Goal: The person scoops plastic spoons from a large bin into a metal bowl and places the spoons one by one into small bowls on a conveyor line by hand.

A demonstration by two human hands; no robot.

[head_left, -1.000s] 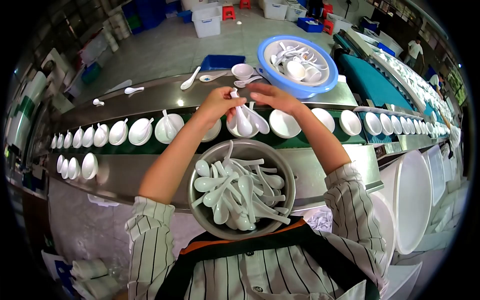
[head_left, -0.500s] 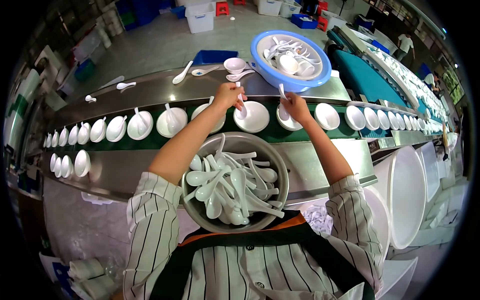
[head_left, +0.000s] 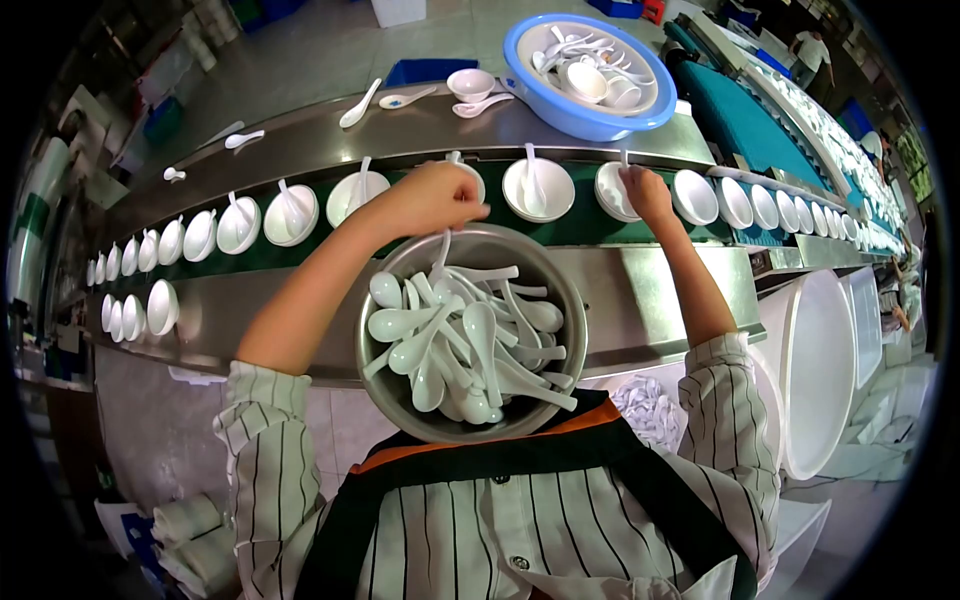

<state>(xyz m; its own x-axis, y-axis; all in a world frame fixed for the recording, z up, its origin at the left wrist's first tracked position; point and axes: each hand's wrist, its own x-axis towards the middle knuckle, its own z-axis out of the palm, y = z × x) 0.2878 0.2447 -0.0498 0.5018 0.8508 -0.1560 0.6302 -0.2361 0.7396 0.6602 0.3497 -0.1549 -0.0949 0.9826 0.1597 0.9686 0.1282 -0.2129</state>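
Observation:
Curled fingers close my left hand [head_left: 450, 195] above the far rim of the metal basin [head_left: 372, 385], just over an upright spoon handle; no spoon shows in it. The basin is heaped with white soup spoons [head_left: 480, 345]. At the right, my right hand [head_left: 648, 193] pinches a white spoon [head_left: 625, 158] by its handle over a white bowl [head_left: 610, 190]. Between the hands, another white bowl [head_left: 557, 195] has a spoon [head_left: 535, 190] leaning in it. My left hand partly covers the bowl behind it.
Bowls with spoons line the green conveyor belt [head_left: 385, 238] leftward; more bowls [head_left: 735, 203] stand to the right. On the steel ledge are loose spoons [head_left: 360, 104], a small bowl [head_left: 471, 85] and a blue basin [head_left: 520, 75] of crockery. White tubs [head_left: 820, 375] stand at my right.
My left hand has let go of a spoon, which now leans in the bowl, and has drawn back toward the metal basin. The bowls sit farther right; my right hand still holds its spoon.

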